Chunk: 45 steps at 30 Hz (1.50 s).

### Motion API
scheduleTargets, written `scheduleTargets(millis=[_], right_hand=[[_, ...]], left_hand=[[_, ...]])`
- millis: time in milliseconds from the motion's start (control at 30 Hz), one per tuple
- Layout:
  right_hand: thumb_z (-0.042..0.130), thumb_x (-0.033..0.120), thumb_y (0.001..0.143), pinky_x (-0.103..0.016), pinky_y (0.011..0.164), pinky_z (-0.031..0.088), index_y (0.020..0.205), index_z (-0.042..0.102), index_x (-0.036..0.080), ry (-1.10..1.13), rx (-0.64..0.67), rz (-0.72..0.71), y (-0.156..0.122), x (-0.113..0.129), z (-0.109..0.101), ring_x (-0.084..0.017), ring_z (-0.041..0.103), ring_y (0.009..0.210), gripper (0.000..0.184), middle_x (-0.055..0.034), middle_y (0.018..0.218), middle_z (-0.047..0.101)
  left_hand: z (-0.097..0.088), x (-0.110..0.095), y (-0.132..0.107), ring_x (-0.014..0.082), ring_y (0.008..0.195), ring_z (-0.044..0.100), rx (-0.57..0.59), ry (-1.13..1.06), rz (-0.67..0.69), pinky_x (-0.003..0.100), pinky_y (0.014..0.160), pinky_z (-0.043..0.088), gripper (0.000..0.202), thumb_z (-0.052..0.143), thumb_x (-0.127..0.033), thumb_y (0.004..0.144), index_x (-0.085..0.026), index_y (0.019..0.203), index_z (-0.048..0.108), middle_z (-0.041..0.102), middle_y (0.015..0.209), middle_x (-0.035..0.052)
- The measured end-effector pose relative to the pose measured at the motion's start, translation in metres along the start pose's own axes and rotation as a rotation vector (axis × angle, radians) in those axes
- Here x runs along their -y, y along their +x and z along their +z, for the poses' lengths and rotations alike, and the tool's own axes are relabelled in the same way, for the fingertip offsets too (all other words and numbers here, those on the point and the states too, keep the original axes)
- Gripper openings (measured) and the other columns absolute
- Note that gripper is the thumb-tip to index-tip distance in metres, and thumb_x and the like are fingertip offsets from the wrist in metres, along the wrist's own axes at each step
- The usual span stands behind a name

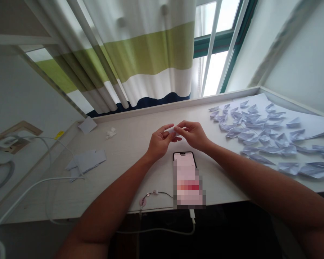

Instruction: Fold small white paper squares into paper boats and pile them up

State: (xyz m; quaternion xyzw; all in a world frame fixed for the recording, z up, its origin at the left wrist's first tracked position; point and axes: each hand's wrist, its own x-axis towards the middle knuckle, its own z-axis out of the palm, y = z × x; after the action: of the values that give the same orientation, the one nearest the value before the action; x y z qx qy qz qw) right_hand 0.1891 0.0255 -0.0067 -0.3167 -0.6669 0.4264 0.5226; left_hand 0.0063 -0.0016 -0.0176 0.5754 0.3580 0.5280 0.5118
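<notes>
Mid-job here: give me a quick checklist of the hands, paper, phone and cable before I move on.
1. Small paper held: ok, the left hand and right hand both have fingers on it.
2. Fold lines on it: cannot tell, fingers cover much of it.
3. Phone out from under the hands: ok, it lies on the desk on the near side of them.
4. Loose paper sheets at the left free of cable: not ok, a white cable lies across them.
5. Folded papers apart from the hands: ok, they lie to the right.
</notes>
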Motion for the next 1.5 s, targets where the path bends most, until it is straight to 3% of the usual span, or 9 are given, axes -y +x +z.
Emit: scheduleTargets(millis=[200,367,600,733,833,967,1133,1300,1500], right_hand=[[0.082,0.065,0.09,-0.035,0.068,0.054,0.073,0.073,0.02,0.008,-0.009,-0.019,0.001,-0.001,-0.002,-0.016,0.062,0.066,0.049,-0.002,0.07,0.071],[0.068,0.072,0.098,-0.037,0.078,0.06,0.074,0.076,0.02,0.112,-0.006,0.051,0.004,-0.002,-0.005,-0.019,0.069,0.074,0.058,-0.0059,0.077,0.076],[0.081,0.068,0.089,-0.033,0.065,0.055,0.074,0.075,0.019,-0.078,0.08,-0.016,0.001,0.0,-0.005,-0.018,0.066,0.066,0.051,-0.004,0.071,0.074],[0.079,0.061,0.093,-0.031,0.06,0.051,0.07,0.072,0.02,-0.066,0.044,-0.044,0.0,0.003,-0.006,-0.016,0.062,0.062,0.049,-0.0022,0.066,0.07],[0.079,0.061,0.093,-0.032,0.06,0.055,0.074,0.074,0.02,-0.017,-0.006,-0.046,0.001,0.003,-0.006,-0.016,0.064,0.063,0.046,-0.003,0.069,0.072],[0.083,0.064,0.089,-0.033,0.058,0.059,0.075,0.073,0.019,0.046,0.027,0.024,0.002,-0.002,-0.006,-0.016,0.066,0.061,0.047,-0.0035,0.069,0.073],[0.085,0.065,0.087,-0.032,0.055,0.058,0.081,0.076,0.018,0.054,0.127,0.047,0.003,-0.006,-0.007,-0.015,0.066,0.059,0.049,-0.0047,0.072,0.075],[0.085,0.069,0.086,-0.032,0.054,0.058,0.08,0.076,0.017,0.04,0.061,0.013,0.004,-0.002,-0.008,-0.015,0.066,0.058,0.053,-0.0059,0.071,0.075],[0.088,0.071,0.082,-0.032,0.054,0.062,0.086,0.075,0.018,0.133,0.059,0.072,0.004,-0.008,-0.005,-0.017,0.071,0.059,0.054,-0.0037,0.072,0.076]], left_hand=[[0.001,-0.006,-0.002,0.0293,0.089,0.087,0.039,-0.003,-0.03,0.041,0.085,0.068,0.065,0.092,-0.054,0.086,-0.015,0.131,0.065,0.087,0.094,0.0091],[0.001,-0.008,-0.003,0.0284,0.09,0.086,0.044,0.014,-0.053,0.041,0.085,0.067,0.061,0.09,-0.054,0.088,-0.017,0.126,0.061,0.087,0.097,0.0107],[0.0,-0.008,-0.001,0.0278,0.082,0.086,0.071,-0.001,-0.089,0.037,0.077,0.064,0.065,0.093,-0.06,0.083,-0.019,0.117,0.056,0.086,0.089,0.0083],[0.002,-0.009,-0.003,0.0281,0.084,0.086,0.087,-0.022,-0.154,0.038,0.078,0.064,0.064,0.095,-0.059,0.08,-0.017,0.113,0.06,0.087,0.095,0.0124],[0.005,-0.011,-0.003,0.0276,0.09,0.086,0.07,-0.025,-0.128,0.039,0.084,0.064,0.054,0.093,-0.056,0.084,-0.015,0.105,0.066,0.087,0.102,0.0151],[0.003,-0.016,-0.004,0.024,0.08,0.084,0.031,-0.002,-0.101,0.036,0.078,0.064,0.044,0.09,-0.053,0.087,-0.014,0.098,0.072,0.086,0.091,0.0117],[-0.002,-0.02,-0.004,0.0184,0.064,0.076,0.123,0.066,-0.143,0.032,0.068,0.061,0.038,0.092,-0.047,0.084,-0.013,0.089,0.075,0.081,0.077,0.0076],[-0.002,-0.019,-0.003,0.0161,0.065,0.073,0.051,0.133,-0.089,0.031,0.066,0.059,0.035,0.086,-0.048,0.09,-0.014,0.088,0.076,0.08,0.079,0.0074],[-0.001,-0.014,-0.002,0.0215,0.079,0.08,-0.041,0.096,-0.052,0.032,0.071,0.062,0.036,0.086,-0.051,0.09,-0.016,0.095,0.077,0.081,0.085,0.0068]])
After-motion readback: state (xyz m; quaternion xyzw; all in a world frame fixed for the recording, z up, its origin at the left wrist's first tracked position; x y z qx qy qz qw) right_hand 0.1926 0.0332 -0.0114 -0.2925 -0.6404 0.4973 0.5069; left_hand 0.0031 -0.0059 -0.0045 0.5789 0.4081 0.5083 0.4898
